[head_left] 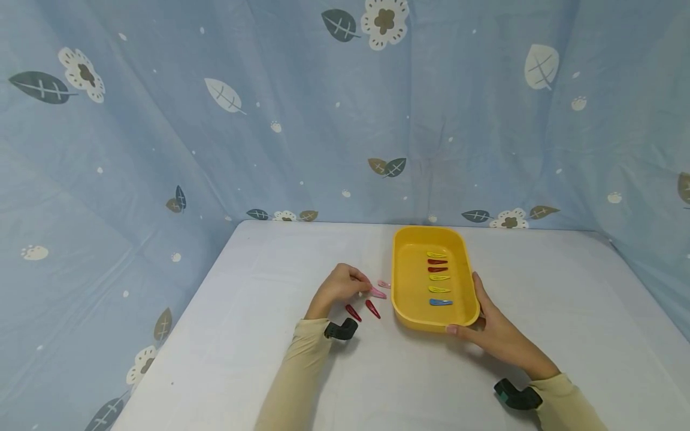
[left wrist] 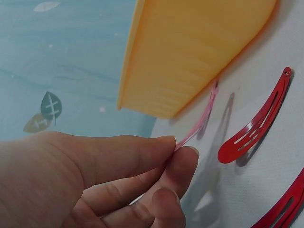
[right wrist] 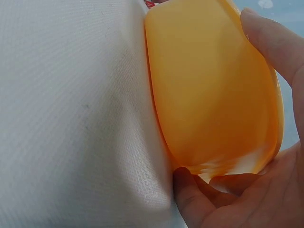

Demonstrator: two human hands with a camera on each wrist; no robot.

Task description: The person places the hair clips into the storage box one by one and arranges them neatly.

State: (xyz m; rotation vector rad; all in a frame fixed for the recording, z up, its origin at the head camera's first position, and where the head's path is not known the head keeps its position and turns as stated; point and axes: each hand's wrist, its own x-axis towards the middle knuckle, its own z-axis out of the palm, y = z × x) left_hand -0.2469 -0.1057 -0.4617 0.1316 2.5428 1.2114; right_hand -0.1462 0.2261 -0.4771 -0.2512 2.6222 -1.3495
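Note:
My left hand [head_left: 343, 284] pinches a pink hair clip [head_left: 378, 293] between thumb and fingertips, left of the yellow tray [head_left: 399, 302]. The left wrist view shows the pink clip's end at my fingertips. A second pink hair clip [head_left: 384, 284] lies against the tray's left wall. Nearby are two red hair clips [head_left: 372, 309], the closer one large in the left wrist view [left wrist: 251, 126]. Gripping the tray's near right corner is my right hand [head_left: 498, 335], thumb on the near rim and fingers along the right wall.
Inside the tray, several hair clips form a column: yellow, red and a blue clip [head_left: 441, 302] nearest me. All stands on a white table [head_left: 259, 269]. Behind and to the sides hangs a blue patterned curtain [head_left: 302, 143].

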